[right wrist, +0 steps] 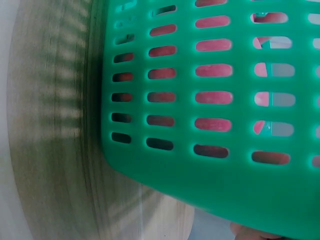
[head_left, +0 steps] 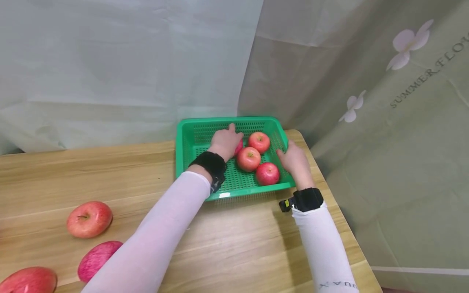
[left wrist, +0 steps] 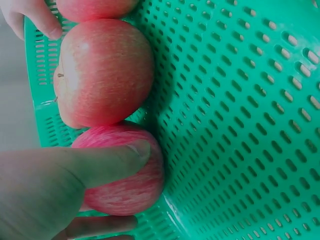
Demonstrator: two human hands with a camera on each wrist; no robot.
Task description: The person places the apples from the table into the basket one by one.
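My left hand (head_left: 224,142) grips a red apple (left wrist: 125,172) inside the green basket (head_left: 190,140) at the tabletop's (head_left: 238,244) far edge, beside three other apples. My right hand (head_left: 294,160) holds the basket's right rim, fingers curled over it.

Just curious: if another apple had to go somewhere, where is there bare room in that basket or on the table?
The basket's left half is free. Its right half is crowded with apples and both hands. Bare table lies between the sleeves.
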